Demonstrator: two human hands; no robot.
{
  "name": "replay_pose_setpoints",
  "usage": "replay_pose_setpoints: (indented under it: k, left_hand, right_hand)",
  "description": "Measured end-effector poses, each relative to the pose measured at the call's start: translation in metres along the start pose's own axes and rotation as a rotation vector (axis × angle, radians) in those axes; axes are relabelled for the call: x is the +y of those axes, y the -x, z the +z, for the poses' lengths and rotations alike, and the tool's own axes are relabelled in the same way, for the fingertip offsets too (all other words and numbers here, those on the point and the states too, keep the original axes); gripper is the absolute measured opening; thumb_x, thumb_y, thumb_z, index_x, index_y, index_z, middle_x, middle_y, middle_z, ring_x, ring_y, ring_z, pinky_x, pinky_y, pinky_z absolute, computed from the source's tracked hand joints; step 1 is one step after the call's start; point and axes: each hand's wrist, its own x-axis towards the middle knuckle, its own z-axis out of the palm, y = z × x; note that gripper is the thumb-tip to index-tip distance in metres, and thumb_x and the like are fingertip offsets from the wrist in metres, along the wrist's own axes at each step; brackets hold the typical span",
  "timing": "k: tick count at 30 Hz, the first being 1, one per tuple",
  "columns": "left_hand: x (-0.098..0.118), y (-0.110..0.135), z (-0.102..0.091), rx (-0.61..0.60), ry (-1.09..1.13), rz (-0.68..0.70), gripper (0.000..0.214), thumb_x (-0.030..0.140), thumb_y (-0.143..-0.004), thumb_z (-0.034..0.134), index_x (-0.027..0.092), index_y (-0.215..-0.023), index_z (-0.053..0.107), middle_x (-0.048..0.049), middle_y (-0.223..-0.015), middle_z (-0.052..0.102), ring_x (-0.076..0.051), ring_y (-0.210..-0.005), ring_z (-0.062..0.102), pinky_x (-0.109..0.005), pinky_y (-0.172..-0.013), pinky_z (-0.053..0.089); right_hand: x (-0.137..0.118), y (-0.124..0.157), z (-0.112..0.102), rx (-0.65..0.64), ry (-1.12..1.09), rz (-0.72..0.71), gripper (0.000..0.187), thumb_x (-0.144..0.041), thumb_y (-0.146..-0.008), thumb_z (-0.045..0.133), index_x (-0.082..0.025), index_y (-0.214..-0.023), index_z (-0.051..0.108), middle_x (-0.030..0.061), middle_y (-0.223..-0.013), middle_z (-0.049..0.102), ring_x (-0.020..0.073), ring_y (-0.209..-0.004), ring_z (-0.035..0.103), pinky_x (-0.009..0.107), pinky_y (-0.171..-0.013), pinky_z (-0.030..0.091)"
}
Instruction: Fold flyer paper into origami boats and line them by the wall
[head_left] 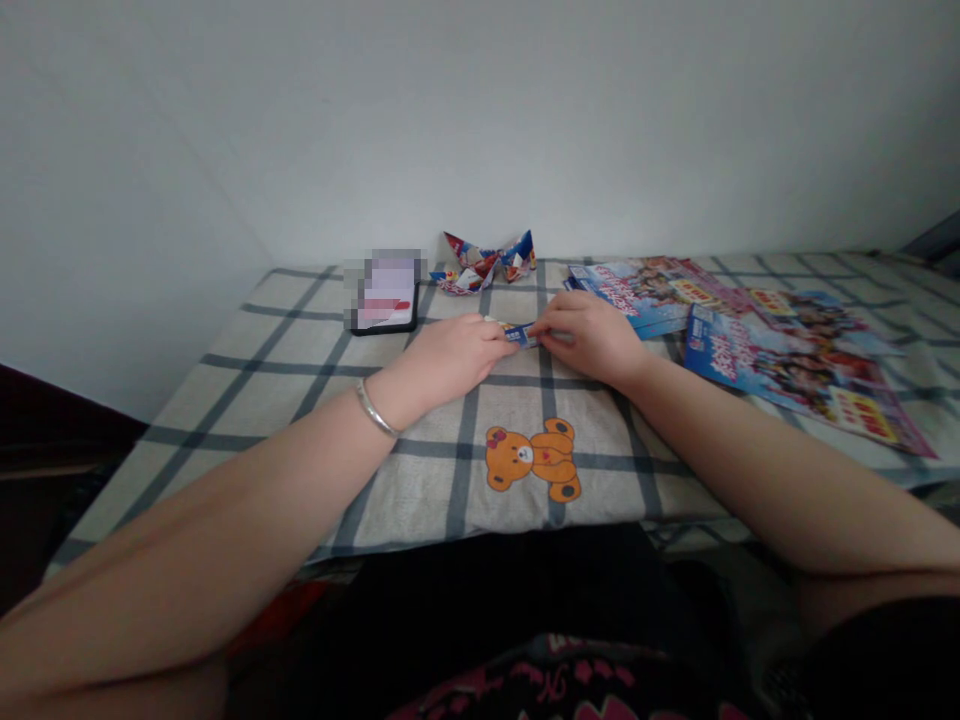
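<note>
A small folded piece of printed paper (519,334) lies on the checked cloth, blue and yellow on its visible part. My left hand (463,352), with a silver bangle at the wrist, has its fingers pressed together on the paper's left end. At the right end, my right hand (583,335) pinches the paper between thumb and fingers. Both hands cover much of it, so its full shape is hidden. Beyond them, folded paper figures (480,268) made of similar colourful print stand near the wall.
A phone (384,295) with a blurred screen leans at the back left. Several colourful leaflets (795,375) are spread at the right, some overlapping. The checked tablecloth (300,350) bears a printed bear (532,458) near the front edge. A white wall (480,120) closes off the back.
</note>
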Motion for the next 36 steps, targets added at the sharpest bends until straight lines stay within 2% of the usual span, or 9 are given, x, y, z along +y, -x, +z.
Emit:
replay_pose_setpoints:
  k: [4,10,16,26,33,36]
  left_hand:
    - [0.000,0.000,-0.002,-0.010,0.012,-0.015,0.030,0.018,-0.096,0.052,0.022,-0.120,0.070,-0.0042,-0.116,0.072,-0.022,-0.104,0.064,-0.035,-0.089,0.052]
    - [0.001,0.000,-0.004,-0.018,-0.005,-0.009,0.027,0.020,-0.097,0.051,0.019,-0.117,0.070,-0.0053,-0.116,0.071,-0.023,-0.105,0.064,-0.036,-0.091,0.052]
    - [0.005,0.001,-0.004,-0.029,-0.049,-0.017,0.026,0.019,-0.096,0.051,0.017,-0.114,0.070,-0.0077,-0.112,0.070,-0.024,-0.103,0.063,-0.036,-0.086,0.052]
    - [0.005,0.002,-0.006,-0.013,0.009,-0.037,0.028,0.020,-0.097,0.049,0.021,-0.115,0.071,-0.0056,-0.110,0.071,-0.022,-0.100,0.062,-0.035,-0.085,0.052]
    - [0.002,0.003,-0.002,0.008,0.061,-0.046,0.027,0.019,-0.097,0.050,0.021,-0.114,0.071,-0.0055,-0.111,0.070,-0.023,-0.102,0.061,-0.036,-0.086,0.051]
    - [0.002,0.002,0.000,0.007,0.075,-0.045,0.027,0.019,-0.096,0.051,0.020,-0.114,0.071,-0.0064,-0.111,0.070,-0.024,-0.103,0.061,-0.037,-0.087,0.051]
  right_hand:
    - [-0.007,0.001,-0.003,-0.093,0.058,-0.089,0.025,-0.023,-0.094,0.055,-0.021,-0.104,0.078,0.0084,-0.103,0.073,0.0242,-0.094,0.059,0.036,-0.084,0.043]
    - [-0.011,0.002,-0.003,-0.117,0.070,-0.106,0.030,-0.018,-0.092,0.053,-0.023,-0.108,0.078,0.0073,-0.107,0.074,0.0243,-0.096,0.058,0.037,-0.085,0.043]
    - [-0.016,-0.001,-0.009,-0.175,0.155,-0.100,0.032,-0.016,-0.090,0.053,-0.023,-0.107,0.079,0.0086,-0.103,0.073,0.0252,-0.093,0.057,0.037,-0.080,0.041]
    - [-0.007,-0.002,-0.020,-0.214,0.213,0.027,0.025,-0.015,-0.082,0.057,-0.019,-0.091,0.080,0.0076,-0.093,0.075,0.0263,-0.091,0.061,0.037,-0.081,0.044]
    - [-0.005,0.001,-0.022,-0.211,0.207,0.053,0.026,-0.016,-0.081,0.056,-0.019,-0.089,0.080,0.0069,-0.093,0.077,0.0274,-0.093,0.063,0.038,-0.081,0.045]
    - [-0.004,0.002,-0.017,-0.155,0.160,0.167,0.025,-0.018,-0.081,0.055,-0.019,-0.091,0.078,0.0075,-0.091,0.076,0.0254,-0.089,0.064,0.035,-0.077,0.045]
